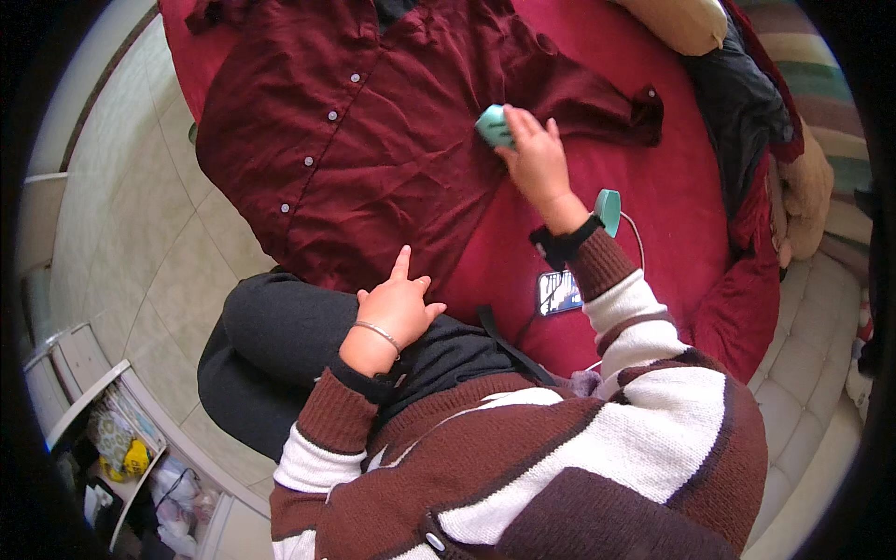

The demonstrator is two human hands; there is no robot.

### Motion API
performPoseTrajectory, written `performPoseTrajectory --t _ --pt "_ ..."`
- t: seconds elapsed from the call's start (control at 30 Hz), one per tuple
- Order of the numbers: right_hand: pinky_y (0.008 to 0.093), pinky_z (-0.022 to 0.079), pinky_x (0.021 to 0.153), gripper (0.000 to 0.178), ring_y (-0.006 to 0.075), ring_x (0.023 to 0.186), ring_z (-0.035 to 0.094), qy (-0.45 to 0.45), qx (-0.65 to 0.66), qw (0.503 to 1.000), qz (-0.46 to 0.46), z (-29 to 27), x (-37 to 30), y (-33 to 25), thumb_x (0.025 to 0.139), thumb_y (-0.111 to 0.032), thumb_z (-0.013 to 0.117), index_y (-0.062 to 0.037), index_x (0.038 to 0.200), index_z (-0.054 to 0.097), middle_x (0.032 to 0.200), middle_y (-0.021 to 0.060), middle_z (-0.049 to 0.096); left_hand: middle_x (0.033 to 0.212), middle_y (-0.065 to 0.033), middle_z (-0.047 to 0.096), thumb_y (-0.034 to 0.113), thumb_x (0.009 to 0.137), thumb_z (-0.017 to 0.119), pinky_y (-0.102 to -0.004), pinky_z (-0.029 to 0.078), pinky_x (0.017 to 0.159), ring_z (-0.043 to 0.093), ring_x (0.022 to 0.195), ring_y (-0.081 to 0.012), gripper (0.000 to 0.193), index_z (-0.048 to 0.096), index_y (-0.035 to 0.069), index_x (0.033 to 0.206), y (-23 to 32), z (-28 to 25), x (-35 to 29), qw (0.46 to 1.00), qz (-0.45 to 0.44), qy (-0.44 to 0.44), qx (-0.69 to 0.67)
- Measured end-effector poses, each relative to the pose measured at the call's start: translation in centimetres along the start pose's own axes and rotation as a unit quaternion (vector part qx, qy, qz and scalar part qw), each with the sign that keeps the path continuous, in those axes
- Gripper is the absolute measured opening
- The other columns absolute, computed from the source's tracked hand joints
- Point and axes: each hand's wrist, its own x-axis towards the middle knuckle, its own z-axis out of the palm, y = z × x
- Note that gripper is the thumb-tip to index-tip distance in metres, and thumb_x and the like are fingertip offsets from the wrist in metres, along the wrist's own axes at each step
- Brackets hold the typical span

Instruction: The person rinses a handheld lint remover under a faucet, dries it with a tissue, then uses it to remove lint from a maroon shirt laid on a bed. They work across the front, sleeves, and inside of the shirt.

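A dark red button-up shirt (401, 159) lies spread out, with a row of pale buttons down its front and one sleeve stretched to the right. My right hand (539, 166) grips a small teal hand-held device (492, 128) against the shirt near where the sleeve meets the body. The device's underside is hidden, so its exact kind does not show. By the shirt's lower hem is my left hand (396, 308), index finger stretched out and the other fingers loosely apart, holding nothing.
Under the shirt is a red-covered bed (672, 233). Beside my right wrist stands a teal piece (609, 211) with a white cord; a phone (558, 293) with a lit screen lies nearer. Dark clothing (737, 112) is heaped at right. Open shelves (121, 457) stand lower left.
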Motion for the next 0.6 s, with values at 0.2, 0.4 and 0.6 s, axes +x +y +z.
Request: performPoseTrajectory --t 0.2,0.4,0.6 --pt "0.0559 0.041 0.106 0.067 0.0325 0.118 0.059 -0.103 0.081 0.989 -0.062 -1.2 -3.9 -2.8 0.076 -0.012 0.077 -0.008 0.137 0.05 0.133 0.0132 0.058 0.139 -0.023 0.054 0.025 0.087 0.071 -0.0428 0.046 0.102 0.058 0.12 -0.0396 0.043 0.064 0.007 0.126 -4.6 -4.2 -9.0 0.921 0.139 0.337 -0.138" --pt "0.0574 0.037 0.11 0.07 0.0319 0.126 0.054 -0.253 0.213 0.94 -0.082 -5.4 -9.1 -7.4 0.079 -0.013 0.076 -0.009 0.142 0.046 0.137 0.0137 0.054 0.141 -0.017 0.051 0.011 0.096 0.058 -0.0426 0.032 0.113 0.047 0.131 -0.0327 0.038 0.054 -0.001 0.132 -16.8 1.4 -25.3 0.831 -0.208 0.515 -0.019" --pt "0.0592 0.032 0.113 0.072 0.0342 0.13 0.051 -0.333 0.236 0.912 -0.041 -10.2 -9.5 -6.8 0.081 -0.014 0.074 -0.01 0.146 0.043 0.141 0.0151 0.052 0.135 -0.0198 0.055 0.015 0.092 0.065 -0.0427 0.038 0.11 0.051 0.127 -0.0324 0.042 0.055 -0.003 0.128 -16.1 21.0 -35.6 0.869 -0.465 0.143 -0.087"
